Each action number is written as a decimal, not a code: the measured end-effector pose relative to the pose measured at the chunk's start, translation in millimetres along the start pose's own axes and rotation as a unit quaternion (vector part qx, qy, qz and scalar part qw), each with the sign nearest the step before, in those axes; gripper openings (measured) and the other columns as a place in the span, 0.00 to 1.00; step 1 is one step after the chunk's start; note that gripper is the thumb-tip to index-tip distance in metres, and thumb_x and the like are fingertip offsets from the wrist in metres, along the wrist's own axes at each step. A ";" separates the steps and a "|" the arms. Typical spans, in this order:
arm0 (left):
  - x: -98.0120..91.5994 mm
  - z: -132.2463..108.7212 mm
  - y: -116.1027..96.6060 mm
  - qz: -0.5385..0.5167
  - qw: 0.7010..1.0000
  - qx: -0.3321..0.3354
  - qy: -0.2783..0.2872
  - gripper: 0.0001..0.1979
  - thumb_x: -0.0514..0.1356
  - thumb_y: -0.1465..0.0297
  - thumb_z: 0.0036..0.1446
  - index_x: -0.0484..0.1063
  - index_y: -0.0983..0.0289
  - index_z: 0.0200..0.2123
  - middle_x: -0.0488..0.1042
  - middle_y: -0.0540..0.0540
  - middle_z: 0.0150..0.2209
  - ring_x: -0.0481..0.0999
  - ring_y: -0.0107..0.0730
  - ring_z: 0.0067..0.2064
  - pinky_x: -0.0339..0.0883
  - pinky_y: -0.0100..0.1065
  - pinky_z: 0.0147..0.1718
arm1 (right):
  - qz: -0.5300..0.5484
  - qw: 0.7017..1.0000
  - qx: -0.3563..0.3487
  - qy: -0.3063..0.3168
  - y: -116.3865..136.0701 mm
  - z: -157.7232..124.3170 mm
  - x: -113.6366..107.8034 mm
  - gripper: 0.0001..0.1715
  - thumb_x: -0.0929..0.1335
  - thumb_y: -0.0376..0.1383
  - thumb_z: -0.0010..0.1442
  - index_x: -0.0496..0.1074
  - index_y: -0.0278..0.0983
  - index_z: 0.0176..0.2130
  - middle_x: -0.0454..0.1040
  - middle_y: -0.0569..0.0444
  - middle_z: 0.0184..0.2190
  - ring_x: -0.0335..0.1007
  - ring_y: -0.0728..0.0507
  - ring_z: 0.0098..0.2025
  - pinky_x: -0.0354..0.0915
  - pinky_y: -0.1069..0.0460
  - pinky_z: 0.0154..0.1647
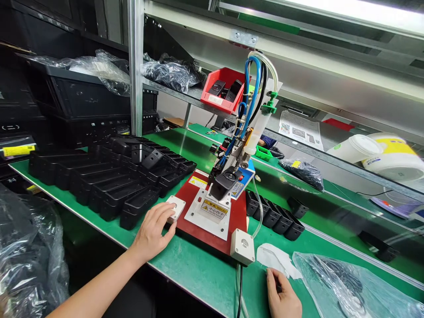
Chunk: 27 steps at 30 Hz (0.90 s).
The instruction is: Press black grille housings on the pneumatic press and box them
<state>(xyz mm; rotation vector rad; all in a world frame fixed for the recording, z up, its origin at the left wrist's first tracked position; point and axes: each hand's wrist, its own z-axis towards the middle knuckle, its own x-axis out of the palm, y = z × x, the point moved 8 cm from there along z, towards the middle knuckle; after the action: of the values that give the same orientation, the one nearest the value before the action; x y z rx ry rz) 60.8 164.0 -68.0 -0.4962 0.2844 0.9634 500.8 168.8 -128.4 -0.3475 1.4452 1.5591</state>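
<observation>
I take the press [248,152] as the centre of my dial. Its red base [198,232] sits on the green counter [185,260], and a black part [221,187] rests tilted on top of the white fixture [212,216], just above a yellow-and-white warning plate [214,211].

My left hand [154,232] is at 8 o'clock, palm down with fingers loosely spread; the fingertips lie on the left button box [175,208], over its button, and grip nothing that I can see. My right hand [283,293] is at 5 o'clock, near the counter, its fingers curled towards the thumb. Something dark shows in the gap, but I cannot tell whether it is a held piece or shadow.

The right button box [243,246] stands between that hand and the press, also at 5 o'clock. Just beyond the right hand lies a crumpled white sheet [274,258], with a clear plastic bag [357,282] beside it towards 4 o'clock.

Packed rows of black housings [111,181] fill 9 o'clock; a shorter row [274,218] stands at 4. At 12 o'clock a red bin [223,90] of black pieces sits on the shelf [194,93].
</observation>
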 end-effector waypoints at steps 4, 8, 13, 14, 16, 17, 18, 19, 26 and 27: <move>0.3 0.0 0.5 0.000 1.000 -0.002 0.001 0.16 0.59 0.77 0.56 0.66 0.62 0.48 0.73 0.60 0.50 0.71 0.44 0.54 0.69 0.47 0.52 | 0.000 1.000 0.008 0.003 -2.6 -1.3 0.6 0.30 0.63 0.62 0.50 0.77 0.43 0.35 0.80 0.53 0.32 0.76 0.40 0.30 0.71 0.49 0.30; 1.0 -0.3 0.8 -0.001 1.000 -0.002 0.003 0.17 0.59 0.77 0.56 0.66 0.62 0.49 0.73 0.60 0.50 0.71 0.44 0.55 0.69 0.48 0.53 | -0.004 1.000 0.015 0.009 -4.1 -2.1 1.8 0.30 0.62 0.62 0.50 0.77 0.43 0.35 0.80 0.54 0.34 0.76 0.40 0.32 0.71 0.49 0.32; 1.7 -0.7 0.4 0.001 1.000 0.002 0.005 0.17 0.60 0.78 0.56 0.65 0.62 0.49 0.72 0.61 0.51 0.70 0.45 0.55 0.69 0.48 0.53 | -0.002 1.000 0.010 0.003 -2.4 -1.3 1.1 0.30 0.62 0.62 0.50 0.77 0.43 0.35 0.80 0.53 0.33 0.75 0.41 0.31 0.71 0.50 0.31; 1.8 -0.7 0.4 0.001 1.000 0.002 0.006 0.17 0.60 0.78 0.56 0.65 0.62 0.49 0.72 0.61 0.51 0.70 0.45 0.55 0.68 0.48 0.53 | -0.002 1.000 0.011 0.005 -2.4 -1.2 1.3 0.31 0.62 0.62 0.50 0.77 0.43 0.35 0.80 0.53 0.33 0.75 0.41 0.30 0.71 0.50 0.31; 2.0 -0.8 0.7 0.000 1.000 0.000 0.007 0.17 0.60 0.78 0.56 0.65 0.62 0.49 0.72 0.61 0.51 0.70 0.45 0.55 0.68 0.48 0.53 | -0.003 1.000 0.018 0.009 -3.2 -1.4 1.8 0.31 0.62 0.62 0.50 0.76 0.43 0.35 0.80 0.53 0.33 0.75 0.41 0.31 0.71 0.49 0.32; 2.1 -0.9 0.9 0.000 1.000 0.000 0.007 0.17 0.60 0.78 0.56 0.65 0.62 0.49 0.72 0.60 0.51 0.70 0.45 0.55 0.68 0.48 0.53 | -0.005 1.000 0.021 0.012 -3.7 -1.6 1.9 0.31 0.62 0.62 0.50 0.76 0.43 0.35 0.80 0.54 0.33 0.75 0.41 0.31 0.71 0.49 0.32; 2.1 -0.9 1.1 0.000 1.000 0.000 0.007 0.17 0.59 0.78 0.56 0.65 0.62 0.49 0.72 0.60 0.51 0.70 0.45 0.55 0.68 0.48 0.53 | -0.007 1.000 0.023 0.013 -3.9 -1.9 1.9 0.31 0.62 0.63 0.50 0.76 0.43 0.35 0.79 0.54 0.33 0.75 0.41 0.31 0.71 0.49 0.32; 2.3 -0.9 1.2 0.000 1.000 0.000 0.008 0.17 0.59 0.77 0.56 0.65 0.62 0.49 0.72 0.60 0.51 0.70 0.45 0.55 0.68 0.48 0.53 | -0.008 1.000 0.024 0.013 -3.8 -2.3 1.5 0.31 0.62 0.63 0.50 0.76 0.43 0.35 0.79 0.54 0.33 0.75 0.41 0.31 0.71 0.49 0.31; 2.6 -0.7 1.4 0.002 1.000 0.003 0.007 0.17 0.60 0.77 0.56 0.65 0.63 0.49 0.72 0.61 0.51 0.70 0.44 0.55 0.68 0.47 0.53 | -0.004 1.000 0.005 0.002 4.0 -2.7 -0.4 0.31 0.62 0.62 0.51 0.77 0.42 0.34 0.79 0.53 0.32 0.74 0.42 0.28 0.71 0.50 0.29; 2.6 -0.7 1.3 0.003 1.000 0.004 0.009 0.17 0.60 0.77 0.56 0.65 0.63 0.49 0.71 0.61 0.51 0.70 0.44 0.55 0.68 0.47 0.53 | -0.001 1.000 0.004 0.002 4.3 -2.1 0.5 0.31 0.62 0.62 0.50 0.77 0.42 0.34 0.80 0.53 0.32 0.75 0.42 0.28 0.71 0.50 0.29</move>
<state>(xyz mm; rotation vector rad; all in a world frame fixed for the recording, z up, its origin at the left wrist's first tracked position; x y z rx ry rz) 61.2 166.1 -70.1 -0.4963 0.3057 0.9646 496.5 167.8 -126.7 -0.3484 1.4526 1.5516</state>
